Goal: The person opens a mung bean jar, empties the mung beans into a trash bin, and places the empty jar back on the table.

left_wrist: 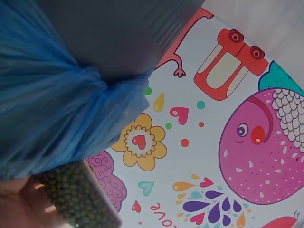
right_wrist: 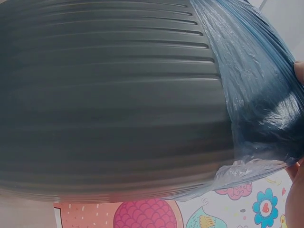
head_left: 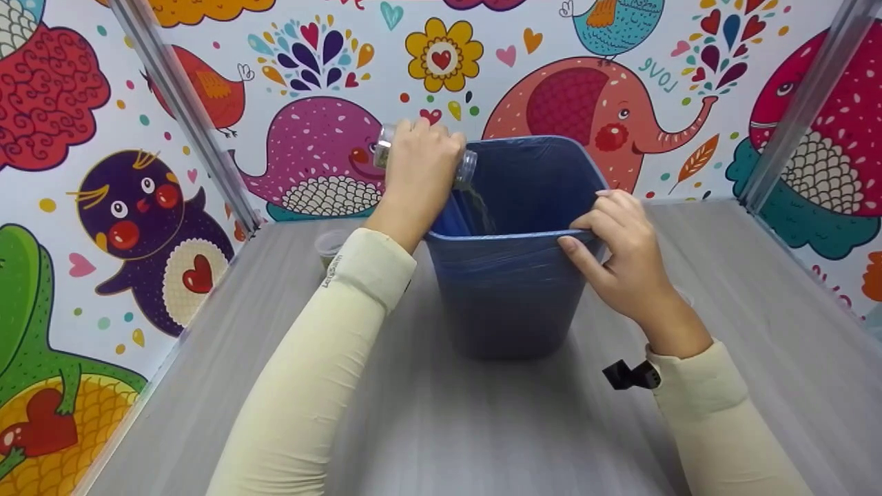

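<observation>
My left hand [head_left: 424, 162] grips a clear jar [head_left: 467, 167] on its side over the left rim of a dark trash bin [head_left: 510, 303]. Small round green beans [left_wrist: 71, 194], like mung beans, fill the part of the jar seen in the left wrist view. A thin streak [head_left: 486, 210] runs from the jar's mouth down inside the bin. Blue plastic bag liner [left_wrist: 57, 114] folds over the bin's rim. My right hand [head_left: 620, 251] pinches the right front corner of that rim, thumb outside; in the right wrist view only parts of its fingers [right_wrist: 299, 71] show.
Another small clear container [head_left: 331, 242] stands on the grey table [head_left: 427, 427], left of the bin and partly behind my left sleeve. Printed cartoon panels [head_left: 441, 58] with metal posts [head_left: 186, 110] enclose the back and sides. A black connector [head_left: 630, 375] hangs at my right cuff.
</observation>
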A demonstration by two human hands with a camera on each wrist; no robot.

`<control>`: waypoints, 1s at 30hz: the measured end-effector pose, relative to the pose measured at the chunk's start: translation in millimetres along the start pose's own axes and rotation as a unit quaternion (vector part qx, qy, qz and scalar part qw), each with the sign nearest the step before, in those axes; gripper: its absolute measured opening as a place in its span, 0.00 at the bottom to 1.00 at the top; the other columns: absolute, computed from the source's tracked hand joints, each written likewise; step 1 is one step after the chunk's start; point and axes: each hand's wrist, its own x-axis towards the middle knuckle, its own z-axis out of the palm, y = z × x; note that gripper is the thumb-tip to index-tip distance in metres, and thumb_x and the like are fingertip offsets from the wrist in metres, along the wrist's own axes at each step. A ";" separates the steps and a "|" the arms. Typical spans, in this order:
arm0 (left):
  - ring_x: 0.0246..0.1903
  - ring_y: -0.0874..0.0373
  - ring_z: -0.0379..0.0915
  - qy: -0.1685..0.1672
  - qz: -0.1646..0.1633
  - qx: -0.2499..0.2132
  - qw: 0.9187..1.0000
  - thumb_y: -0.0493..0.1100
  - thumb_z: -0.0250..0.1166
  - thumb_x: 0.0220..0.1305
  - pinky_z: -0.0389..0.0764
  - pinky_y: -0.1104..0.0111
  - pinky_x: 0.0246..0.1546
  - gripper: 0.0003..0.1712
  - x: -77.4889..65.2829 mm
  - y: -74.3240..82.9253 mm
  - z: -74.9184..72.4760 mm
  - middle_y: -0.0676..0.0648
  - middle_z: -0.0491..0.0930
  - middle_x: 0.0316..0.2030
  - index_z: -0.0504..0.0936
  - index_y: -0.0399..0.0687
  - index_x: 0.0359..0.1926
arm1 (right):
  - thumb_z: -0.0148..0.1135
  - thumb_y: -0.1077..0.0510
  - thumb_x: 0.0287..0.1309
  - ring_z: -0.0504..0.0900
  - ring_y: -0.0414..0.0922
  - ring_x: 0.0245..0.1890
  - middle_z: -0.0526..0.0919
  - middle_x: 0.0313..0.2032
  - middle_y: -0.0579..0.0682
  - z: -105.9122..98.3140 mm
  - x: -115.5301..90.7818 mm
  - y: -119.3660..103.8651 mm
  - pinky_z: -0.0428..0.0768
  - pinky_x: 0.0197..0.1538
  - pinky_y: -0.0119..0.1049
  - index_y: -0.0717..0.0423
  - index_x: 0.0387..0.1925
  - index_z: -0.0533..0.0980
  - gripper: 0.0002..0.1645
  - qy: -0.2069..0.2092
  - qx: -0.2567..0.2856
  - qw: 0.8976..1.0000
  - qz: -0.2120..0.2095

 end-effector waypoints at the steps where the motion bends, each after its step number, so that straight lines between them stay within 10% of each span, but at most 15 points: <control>1: 0.54 0.46 0.81 0.001 0.001 0.001 1.000 0.48 0.74 0.69 0.79 0.57 0.58 0.25 0.0 0.0 0.0 0.42 0.88 0.54 0.84 0.48 0.64 | 0.60 0.43 0.76 0.77 0.60 0.43 0.77 0.28 0.56 0.0 0.0 0.0 0.68 0.70 0.49 0.64 0.32 0.80 0.28 0.001 0.002 1.000 -0.001; 30: 0.53 0.46 0.81 -0.007 0.009 0.011 1.000 0.47 0.74 0.70 0.79 0.58 0.56 0.25 1.3 0.4 -1.0 0.42 0.88 0.54 0.84 0.48 0.64 | 0.62 0.46 0.75 0.77 0.59 0.43 0.78 0.29 0.56 -0.6 -0.4 0.7 0.68 0.70 0.49 0.64 0.32 0.80 0.24 -0.002 -0.005 1.000 0.002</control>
